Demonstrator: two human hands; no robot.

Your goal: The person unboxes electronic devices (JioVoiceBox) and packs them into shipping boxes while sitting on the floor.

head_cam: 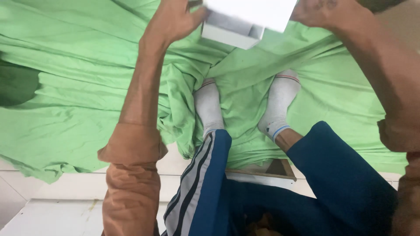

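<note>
A white box [245, 19] is held up near the top of the view, above a rumpled green sheet [78, 78]. My left hand [175, 19] grips the box's left side, and my right hand [321, 11] grips its right side; the top edge of the frame cuts off both hands and part of the box. The box looks open, with a lid or flap over a shallow inner tray. Below it my two feet in white socks [280, 107] rest on the sheet.
The green sheet covers most of the surface and hangs over a white edge [65, 183] at the lower left. My legs in blue trousers [332, 183] with a striped side fill the lower middle. A dark patch [15, 85] lies at the far left.
</note>
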